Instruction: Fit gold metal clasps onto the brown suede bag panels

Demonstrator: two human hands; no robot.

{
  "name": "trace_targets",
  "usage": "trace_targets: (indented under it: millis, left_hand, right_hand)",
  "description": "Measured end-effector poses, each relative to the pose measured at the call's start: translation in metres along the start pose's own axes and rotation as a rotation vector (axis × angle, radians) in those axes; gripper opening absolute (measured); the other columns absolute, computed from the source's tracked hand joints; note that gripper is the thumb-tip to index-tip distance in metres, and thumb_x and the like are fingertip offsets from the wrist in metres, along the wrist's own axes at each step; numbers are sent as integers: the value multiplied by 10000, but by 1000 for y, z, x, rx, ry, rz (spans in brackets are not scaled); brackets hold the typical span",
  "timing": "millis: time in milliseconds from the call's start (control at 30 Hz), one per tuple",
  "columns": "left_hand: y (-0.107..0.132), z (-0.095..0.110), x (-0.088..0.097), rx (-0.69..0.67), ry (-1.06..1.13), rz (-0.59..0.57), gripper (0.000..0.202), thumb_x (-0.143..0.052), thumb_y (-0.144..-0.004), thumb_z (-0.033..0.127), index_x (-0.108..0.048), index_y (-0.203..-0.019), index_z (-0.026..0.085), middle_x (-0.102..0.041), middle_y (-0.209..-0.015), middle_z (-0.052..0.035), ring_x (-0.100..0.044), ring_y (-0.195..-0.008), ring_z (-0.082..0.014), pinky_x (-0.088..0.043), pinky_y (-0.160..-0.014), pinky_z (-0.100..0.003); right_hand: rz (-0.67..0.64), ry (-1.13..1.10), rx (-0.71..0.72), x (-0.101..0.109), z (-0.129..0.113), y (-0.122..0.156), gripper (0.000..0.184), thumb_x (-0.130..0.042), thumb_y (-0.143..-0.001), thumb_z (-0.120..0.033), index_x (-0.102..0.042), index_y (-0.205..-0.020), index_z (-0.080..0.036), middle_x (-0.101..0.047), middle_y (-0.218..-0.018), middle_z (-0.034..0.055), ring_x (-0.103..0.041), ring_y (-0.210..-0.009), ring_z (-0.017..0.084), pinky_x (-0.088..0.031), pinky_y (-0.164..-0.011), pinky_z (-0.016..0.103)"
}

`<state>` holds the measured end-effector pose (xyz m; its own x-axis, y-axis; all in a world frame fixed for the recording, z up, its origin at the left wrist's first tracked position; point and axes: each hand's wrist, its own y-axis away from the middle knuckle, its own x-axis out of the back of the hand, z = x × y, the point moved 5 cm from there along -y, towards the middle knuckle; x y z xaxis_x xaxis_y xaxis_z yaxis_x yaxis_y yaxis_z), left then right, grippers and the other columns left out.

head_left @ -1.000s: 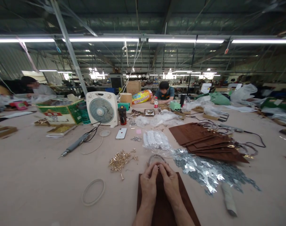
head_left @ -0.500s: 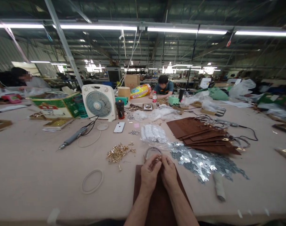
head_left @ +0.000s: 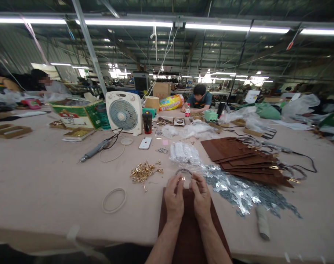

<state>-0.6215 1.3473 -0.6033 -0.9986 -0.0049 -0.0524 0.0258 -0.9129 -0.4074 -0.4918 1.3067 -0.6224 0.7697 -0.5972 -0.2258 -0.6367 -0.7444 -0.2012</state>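
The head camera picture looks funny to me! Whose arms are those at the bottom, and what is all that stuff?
This picture comes from a camera worn on a person's head, so those arms are that person's own. Their left hand and right hand are raised over a brown sheet, with fingertips at a thin curved loop. I can't tell which hand grips it. On the long table lie a pile of small gold pieces, shiny silver pieces and a stack of brown sheets. A co-worker sits across the table.

Dark brown panel [head_left: 195,231], glinting silver metal scraps [head_left: 238,194], brassy gold fittings [head_left: 142,172], pale pinkish-beige bench [head_left: 46,176], white fan [head_left: 124,112] with pale blue blades.
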Motion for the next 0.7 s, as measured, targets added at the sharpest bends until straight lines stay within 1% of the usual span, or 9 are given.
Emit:
trace_targets:
  millis: [33,100,167,200,300,367,433,533,700]
  left_hand:
    - [0,0,2,-8,-13,18,304,-603,-1013,418,-745,-1235,267,-729,-1239,-83,-672,-1170,-248,-541,-1082,-421]
    - [1,0,3,-18,-22,23,308,-594,-1018,422,-745,-1238,269,-729,-1236,-83,-675,-1162,-246,-540,-1087,-421]
    - [2,-1,2,-12,-15,10,317,-598,-1016,432,-747,-1239,262,-733,-1244,-85,-677,-1171,-246,-537,-1095,-416]
    - [2,-2,2,8,-2,5,334,-611,-1008,441,-740,-1254,256,-735,-1248,-87,-682,-1168,-246,-544,-1088,-410]
    - [4,-8,0,130,83,-10,444,-684,-958,478,-701,-1321,224,-750,-1237,-102,-718,-1105,-249,-601,-1007,-389]
    - [4,-10,0,166,128,-21,455,-716,-931,487,-718,-1292,210,-759,-1225,-108,-731,-1087,-257,-623,-972,-382]
    - [3,-6,0,117,126,-37,385,-712,-936,471,-758,-1221,217,-761,-1227,-102,-718,-1136,-266,-609,-1015,-393]
    - [2,-1,1,29,83,-60,306,-686,-960,440,-784,-1176,246,-764,-1230,-84,-698,-1185,-264,-567,-1088,-412]
    - [4,-5,2,33,37,-59,303,-652,-980,451,-785,-1182,268,-773,-1206,-81,-711,-1147,-270,-575,-1068,-423]
  right_hand:
    - [-14,62,39,-1,-4,1,430,-735,-881,-520,-711,-1191,-223,-743,-1136,68,-672,-894,192,-561,-825,333]
    - [-81,150,88,-5,-9,4,366,-727,-892,-497,-747,-1135,-224,-751,-1146,76,-684,-1013,232,-548,-940,373]
    - [-131,188,107,-10,-12,5,333,-716,-903,-483,-766,-1121,-236,-759,-1163,77,-681,-1104,260,-521,-1031,409]
    - [-135,193,110,-11,-13,6,324,-708,-910,-480,-771,-1119,-241,-763,-1164,76,-682,-1116,265,-515,-1049,419]
    - [-103,206,143,-11,-16,4,297,-691,-925,-471,-780,-1094,-243,-768,-1145,74,-692,-1091,261,-525,-1040,420]
    - [-89,229,200,-10,-18,3,274,-685,-935,-457,-781,-1077,-243,-762,-1140,75,-688,-1092,256,-531,-1029,413]
    - [-77,247,249,-9,-19,2,254,-682,-940,-443,-781,-1063,-245,-753,-1133,76,-681,-1092,250,-536,-1017,406]
    - [-66,254,262,-8,-17,0,242,-679,-942,-438,-780,-1051,-246,-741,-1121,75,-670,-1094,245,-536,-1000,396]
    - [-72,267,231,-7,-13,-2,242,-685,-925,-455,-758,-995,-236,-732,-1049,64,-662,-1027,240,-531,-946,376]
